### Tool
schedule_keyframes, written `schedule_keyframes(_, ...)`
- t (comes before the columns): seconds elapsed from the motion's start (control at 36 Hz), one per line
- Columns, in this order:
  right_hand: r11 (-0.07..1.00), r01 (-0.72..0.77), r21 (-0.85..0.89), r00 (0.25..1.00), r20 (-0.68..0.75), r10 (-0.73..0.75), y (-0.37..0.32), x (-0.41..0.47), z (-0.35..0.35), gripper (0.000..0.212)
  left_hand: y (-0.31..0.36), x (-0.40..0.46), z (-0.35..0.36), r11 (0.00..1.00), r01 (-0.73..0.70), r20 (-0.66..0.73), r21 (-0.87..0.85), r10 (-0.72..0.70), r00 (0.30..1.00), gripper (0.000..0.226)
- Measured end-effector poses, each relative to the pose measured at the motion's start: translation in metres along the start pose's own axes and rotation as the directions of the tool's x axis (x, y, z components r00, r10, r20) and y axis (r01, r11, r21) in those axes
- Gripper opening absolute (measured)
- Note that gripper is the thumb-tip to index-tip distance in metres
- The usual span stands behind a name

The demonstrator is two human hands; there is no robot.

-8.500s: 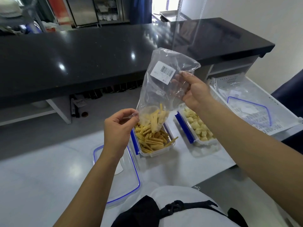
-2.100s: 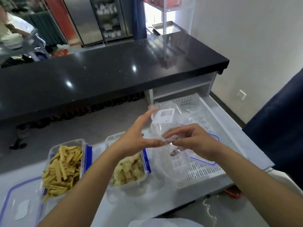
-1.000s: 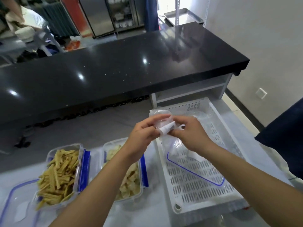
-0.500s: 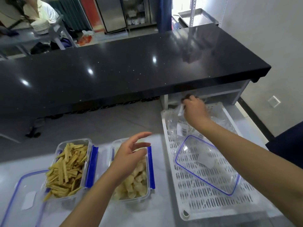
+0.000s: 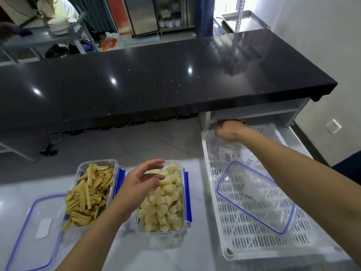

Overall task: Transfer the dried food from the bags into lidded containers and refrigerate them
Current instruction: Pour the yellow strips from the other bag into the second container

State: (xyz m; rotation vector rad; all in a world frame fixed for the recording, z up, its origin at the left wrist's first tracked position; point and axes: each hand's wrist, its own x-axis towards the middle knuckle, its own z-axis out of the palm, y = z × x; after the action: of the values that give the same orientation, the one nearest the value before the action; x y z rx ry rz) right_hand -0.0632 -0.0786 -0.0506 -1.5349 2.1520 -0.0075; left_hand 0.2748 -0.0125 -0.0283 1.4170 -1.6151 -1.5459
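A person's right hand (image 5: 230, 130), fingers curled down out of sight so its grip cannot be told, reaches the far end of the white slotted tray (image 5: 254, 237), where the emptied clear bags (image 5: 228, 153) now lie; a second ago both hands were folding one of them. The left hand (image 5: 140, 182), wide and holding nothing, hovers over the container of pale puffed pieces (image 5: 164, 204), just beside the container of yellow strips (image 5: 89, 194). With the bags put aside, both containers appear filled and lidding seems next: one blue-rimmed lid (image 5: 256, 196) rests in the tray, another lid (image 5: 37, 227) lies on the white surface (image 5: 175, 257) at far left. Beyond stands a glossy black counter (image 5: 156, 79), with steel refrigerators (image 5: 142, 14) and another person behind it.
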Motion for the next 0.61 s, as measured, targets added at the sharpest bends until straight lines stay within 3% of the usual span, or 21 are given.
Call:
schedule_keyframes(0.14, 1.000, -0.010, 0.001, 0.998, -0.062, 0.010, -0.001, 0.001, 0.010, 0.038, 0.000, -0.004, -0.005, 1.000, -0.020, -0.004, -0.001, 0.020, 1.000, 0.049)
schedule_keyframes(0.31, 0.998, 0.038, -0.057, 0.910, -0.411, -0.058, 0.010, -0.021, 0.041, 0.038, -0.006, -0.013, -0.019, 0.999, -0.042, -0.040, 0.001, 0.042, 0.998, 0.051)
schedule_keyframes(0.44, 0.989, 0.128, 0.075, 0.878, -0.472, -0.077, -0.004, -0.049, 0.049, 0.056, -0.015, -0.029, -0.036, 0.997, -0.070, -0.112, 0.039, 0.074, 0.991, 0.044)
schedule_keyframes(0.61, 0.893, 0.365, 0.262, 0.842, -0.502, -0.197, -0.057, -0.108, 0.068, 0.051, -0.037, -0.056, -0.066, 0.994, -0.017, -0.253, 0.111, 0.045, 0.966, 0.044)
